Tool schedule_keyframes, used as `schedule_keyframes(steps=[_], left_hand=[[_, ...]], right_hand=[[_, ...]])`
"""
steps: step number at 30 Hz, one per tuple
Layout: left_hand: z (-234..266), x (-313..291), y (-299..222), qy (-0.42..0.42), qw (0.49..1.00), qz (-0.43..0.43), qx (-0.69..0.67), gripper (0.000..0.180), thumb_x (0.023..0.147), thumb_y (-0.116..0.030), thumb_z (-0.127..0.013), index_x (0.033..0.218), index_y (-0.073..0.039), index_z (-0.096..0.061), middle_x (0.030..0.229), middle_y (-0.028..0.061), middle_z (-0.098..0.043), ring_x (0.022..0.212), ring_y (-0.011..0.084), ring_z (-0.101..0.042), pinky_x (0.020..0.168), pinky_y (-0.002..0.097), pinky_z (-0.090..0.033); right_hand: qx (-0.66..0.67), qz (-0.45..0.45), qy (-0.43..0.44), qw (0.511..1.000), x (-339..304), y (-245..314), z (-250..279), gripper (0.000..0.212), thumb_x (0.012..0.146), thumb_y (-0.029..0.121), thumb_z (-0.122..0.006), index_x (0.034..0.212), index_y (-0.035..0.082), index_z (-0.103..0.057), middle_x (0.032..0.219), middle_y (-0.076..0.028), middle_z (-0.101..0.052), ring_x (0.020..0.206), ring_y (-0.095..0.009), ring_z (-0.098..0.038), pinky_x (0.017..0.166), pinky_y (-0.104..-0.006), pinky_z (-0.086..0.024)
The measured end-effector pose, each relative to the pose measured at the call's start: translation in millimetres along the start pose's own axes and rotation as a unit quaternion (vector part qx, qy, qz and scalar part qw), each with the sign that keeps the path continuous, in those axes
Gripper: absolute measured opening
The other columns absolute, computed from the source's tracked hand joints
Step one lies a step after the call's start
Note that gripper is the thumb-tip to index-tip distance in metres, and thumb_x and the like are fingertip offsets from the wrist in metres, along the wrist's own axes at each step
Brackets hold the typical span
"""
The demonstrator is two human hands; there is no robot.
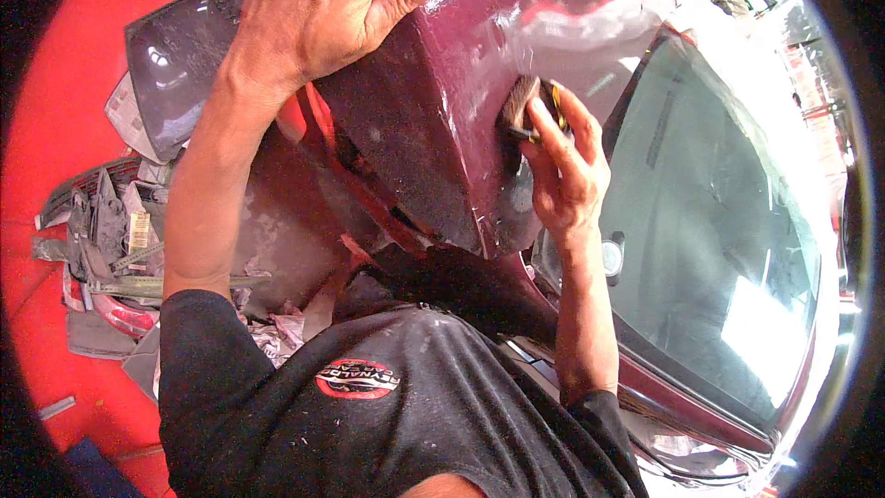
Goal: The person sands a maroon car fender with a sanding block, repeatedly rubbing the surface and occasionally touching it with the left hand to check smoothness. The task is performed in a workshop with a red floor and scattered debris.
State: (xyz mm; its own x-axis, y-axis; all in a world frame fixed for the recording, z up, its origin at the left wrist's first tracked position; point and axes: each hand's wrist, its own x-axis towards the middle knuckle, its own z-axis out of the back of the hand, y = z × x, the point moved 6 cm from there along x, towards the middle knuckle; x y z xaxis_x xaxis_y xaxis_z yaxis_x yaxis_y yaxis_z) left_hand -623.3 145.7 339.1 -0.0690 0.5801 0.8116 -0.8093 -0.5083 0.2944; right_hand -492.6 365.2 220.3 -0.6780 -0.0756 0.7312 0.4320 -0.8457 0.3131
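Observation:
My right hand [569,161] grips a small dark hand pad [523,103] with a brownish face and a yellow strip. The pad is against the glossy maroon car panel [470,65], beside its long edge. My left hand [323,5] is at the top of the view, by the panel's far left edge. Its thumb stretches out to the right, and its other fingers are partly cut off by the picture's edge. Whether the left palm touches the panel cannot be told. White, dull patches and reflections show on the panel around the pad.
A windshield [710,221] lies to the right of my right arm. On the red floor [55,148] at left are a dark glossy panel [189,55], a heap of grey car parts [115,212], a red and clear lamp [124,314] and crumpled newspaper [277,337].

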Motion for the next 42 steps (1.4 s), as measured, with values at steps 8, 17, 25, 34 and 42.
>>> schedule_keyframes(steps=[8, 17, 25, 34, 42], left_hand=[[3.0, 0.5, 3.1, 0.051, 0.998, 0.02, 0.016, 0.073, 0.107, -0.059, -0.037, 0.129, 0.002, -0.07, 0.137, 0.022, -0.066, 0.139, 0.0385, -0.054, 0.12, 0.0508, -0.035], [5.9, 0.9, 4.5, 0.045, 0.999, 0.007, 0.011, 0.069, 0.108, -0.055, -0.039, 0.128, 0.003, -0.069, 0.136, 0.0237, -0.065, 0.139, 0.0401, -0.053, 0.118, 0.0517, -0.036], [5.6, 4.1, 1.5, 0.088, 0.995, -0.012, 0.04, 0.071, 0.109, -0.056, -0.035, 0.131, 0.003, -0.068, 0.137, 0.0232, -0.065, 0.142, 0.0406, -0.05, 0.12, 0.0512, -0.032], [-11.0, -7.1, -63.8, 0.184, 0.977, -0.092, 0.052, 0.089, 0.091, -0.072, -0.051, 0.142, 0.001, -0.058, 0.151, 0.0176, -0.055, 0.145, 0.033, -0.046, 0.123, 0.0481, -0.031], [-46.2, -47.9, -172.8, 0.299, 0.947, -0.09, -0.071, 0.103, 0.082, -0.075, -0.059, 0.145, 0.007, -0.052, 0.154, 0.0228, -0.05, 0.148, 0.0364, -0.042, 0.125, 0.0496, -0.027]], right_hand=[[0.009, 0.028, -0.023, 0.999, 33.9, 14.6, -6.3, 0.056, 0.083, 0.003, -0.077, 0.135, 0.022, -0.07, 0.139, -0.015, -0.061, 0.12, -0.037, -0.061, 0.099, -0.0445, -0.052], [0.008, 0.02, -0.028, 0.999, 42.4, 22.9, -7.4, 0.057, 0.081, 0.004, -0.079, 0.135, 0.02, -0.069, 0.139, -0.015, -0.06, 0.119, -0.036, -0.06, 0.099, -0.0455, -0.051], [0.009, -0.008, -0.062, 0.998, 55.8, 27.7, -7.6, 0.048, 0.089, 0.012, -0.076, 0.134, 0.022, -0.067, 0.139, -0.015, -0.059, 0.122, -0.039, -0.058, 0.103, -0.0452, -0.05], [0.078, -0.227, -0.234, 0.942, -27.8, -0.8, 38.6, 0.041, 0.091, 0.011, -0.075, 0.133, 0.009, -0.071, 0.128, -0.019, -0.068, 0.12, -0.031, -0.066, 0.104, -0.0382, -0.05], [0.098, -0.261, -0.228, 0.933, -68.9, 15.0, 50.0, 0.041, 0.095, 0.008, -0.071, 0.136, 0.007, -0.068, 0.131, -0.018, -0.066, 0.124, -0.029, -0.063, 0.108, -0.0386, -0.046]])
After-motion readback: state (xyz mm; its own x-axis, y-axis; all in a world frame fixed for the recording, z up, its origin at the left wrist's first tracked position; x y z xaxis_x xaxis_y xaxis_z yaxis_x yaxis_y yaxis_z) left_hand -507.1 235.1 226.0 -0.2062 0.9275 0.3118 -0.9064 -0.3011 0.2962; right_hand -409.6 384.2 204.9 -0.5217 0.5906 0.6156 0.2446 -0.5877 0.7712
